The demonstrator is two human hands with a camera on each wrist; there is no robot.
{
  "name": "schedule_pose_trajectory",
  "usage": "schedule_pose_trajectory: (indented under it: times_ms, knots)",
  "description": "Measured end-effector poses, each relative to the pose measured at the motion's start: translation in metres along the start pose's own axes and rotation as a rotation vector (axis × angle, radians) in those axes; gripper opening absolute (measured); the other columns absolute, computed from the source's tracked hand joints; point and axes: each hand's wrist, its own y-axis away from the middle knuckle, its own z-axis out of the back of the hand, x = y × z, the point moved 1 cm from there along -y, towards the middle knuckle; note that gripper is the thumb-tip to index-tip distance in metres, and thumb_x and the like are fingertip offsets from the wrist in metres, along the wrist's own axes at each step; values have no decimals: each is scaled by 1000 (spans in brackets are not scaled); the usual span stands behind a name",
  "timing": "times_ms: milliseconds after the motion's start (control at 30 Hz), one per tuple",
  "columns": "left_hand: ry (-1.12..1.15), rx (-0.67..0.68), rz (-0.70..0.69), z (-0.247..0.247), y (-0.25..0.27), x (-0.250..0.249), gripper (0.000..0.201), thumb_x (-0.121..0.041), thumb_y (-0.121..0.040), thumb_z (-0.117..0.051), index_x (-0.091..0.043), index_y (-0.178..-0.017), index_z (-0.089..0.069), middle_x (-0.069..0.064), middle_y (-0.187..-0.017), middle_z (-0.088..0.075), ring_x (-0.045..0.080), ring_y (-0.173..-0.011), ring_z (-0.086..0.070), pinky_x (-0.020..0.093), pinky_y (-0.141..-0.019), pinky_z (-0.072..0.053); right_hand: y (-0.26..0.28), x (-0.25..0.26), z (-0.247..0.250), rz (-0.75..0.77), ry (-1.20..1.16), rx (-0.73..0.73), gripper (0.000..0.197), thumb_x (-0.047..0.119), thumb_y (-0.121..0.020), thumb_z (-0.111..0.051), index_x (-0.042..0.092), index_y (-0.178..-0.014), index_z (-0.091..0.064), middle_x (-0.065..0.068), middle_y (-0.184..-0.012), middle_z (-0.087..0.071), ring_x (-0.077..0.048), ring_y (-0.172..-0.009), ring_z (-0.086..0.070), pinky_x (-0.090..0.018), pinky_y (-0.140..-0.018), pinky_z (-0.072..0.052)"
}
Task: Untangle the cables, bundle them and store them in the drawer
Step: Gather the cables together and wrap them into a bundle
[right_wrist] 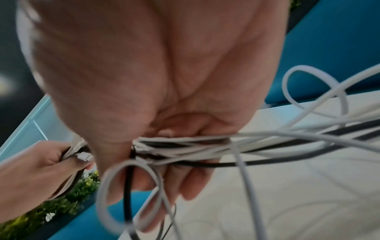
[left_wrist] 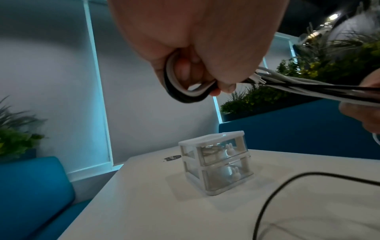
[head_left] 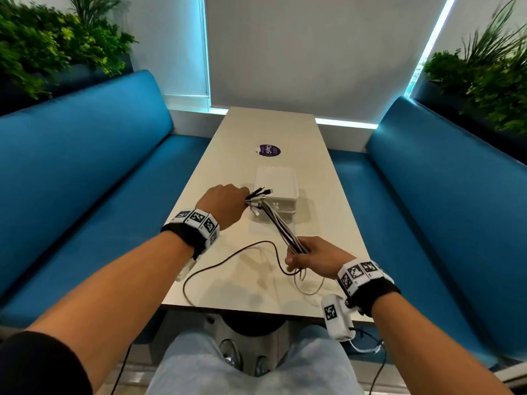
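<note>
A bundle of black and white cables (head_left: 281, 226) stretches taut between my two hands above the table. My left hand (head_left: 228, 202) grips the plug ends, which fan out past its fingers toward the drawer unit. In the left wrist view the cables (left_wrist: 185, 92) loop through the curled fingers of my left hand (left_wrist: 195, 53). My right hand (head_left: 309, 256) grips the bundle lower down, and in the right wrist view its fingers (right_wrist: 144, 154) are curled round the cables (right_wrist: 195, 146). Loose cable tails (head_left: 228, 259) trail over the table. The small white two-drawer unit (head_left: 276, 192) stands behind, both drawers closed (left_wrist: 216, 160).
The narrow beige table (head_left: 328, 212) runs away from me between two blue benches (head_left: 85, 181). A round purple sticker (head_left: 269, 151) lies beyond the drawer unit. Plants (head_left: 42, 44) stand behind both benches. The table's near edge is just before my knees.
</note>
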Motion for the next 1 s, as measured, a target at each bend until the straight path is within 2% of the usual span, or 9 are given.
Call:
schedule_pose_trajectory:
  times_ms: [67, 167, 300, 467, 567, 733, 867, 933, 1000]
  knots:
    - [3, 14, 29, -8, 3, 3, 19, -25, -100, -41, -13, -107, -53, 12, -95, -61, 31, -73, -50, 35, -63, -35, 0, -2, -5, -46, 3, -31, 10, 17, -82, -70, 10, -90, -67, -1, -70, -66, -16, -65, -64, -31, -70, -52]
    - [7, 29, 65, -18, 8, 7, 18, -23, -99, -41, -12, -105, -54, 12, -92, -60, 29, -70, -46, 35, -62, -35, -5, -6, -8, -110, 226, -92, 14, 19, -76, -73, 22, -90, -69, 6, -74, -62, -9, -64, -59, -21, -59, -44]
    - [49, -10, 150, -15, 10, 22, 19, -24, -100, -41, -12, -102, -56, 11, -87, -58, 31, -71, -51, 35, -60, -37, -10, -17, -7, -162, 379, -105, 14, 19, -77, -71, 27, -88, -68, 8, -83, -64, -10, -78, -60, -18, -60, -42]
    - [110, -66, 351, -19, 20, 66, 21, -26, -99, -45, -9, -97, -59, 19, -91, -59, 38, -77, -55, 39, -64, -41, 5, -63, -1, -344, 496, -10, 5, 28, -80, -65, 27, -85, -65, 1, -91, -69, -21, -90, -64, -27, -76, -49]
    - [158, -94, 458, -26, 25, 92, 23, -27, -96, -47, -9, -93, -61, 21, -92, -62, 39, -75, -53, 39, -66, -42, 18, -93, 7, -422, 603, -142, 17, 33, -81, -51, 29, -97, -56, -4, -106, -66, -30, -101, -61, -36, -88, -49]
    - [177, -29, 531, -40, 34, 103, 25, -28, -96, -48, -8, -92, -62, 20, -90, -63, 39, -75, -55, 38, -65, -45, 25, -106, 24, -420, 782, -386, 24, 19, -89, -43, 30, -110, -39, -2, -93, -59, -28, -80, -57, -33, -68, -48]
    - [192, 34, 598, -54, 45, 101, 24, -26, -96, -50, -5, -92, -62, 15, -84, -57, 36, -73, -53, 37, -65, -45, 26, -111, 29, -473, 751, -514, 23, 12, -87, -50, 19, -104, -37, -1, -103, -48, -28, -77, -55, -36, -67, -43]
    - [172, 45, 640, -57, 51, 110, 22, -23, -95, -51, -4, -92, -62, 18, -88, -60, 38, -76, -55, 37, -65, -46, 34, -119, 37, -566, 719, -515, 22, 7, -85, -46, 17, -102, -38, -2, -103, -48, -29, -80, -55, -36, -68, -42]
    - [146, 64, 672, -58, 58, 124, 19, -21, -93, -52, -5, -89, -61, 20, -91, -62, 38, -77, -57, 37, -66, -47, 43, -128, 46, -598, 763, -462, 14, 16, -88, -47, 18, -101, -42, -2, -97, -54, -28, -82, -57, -34, -67, -43]
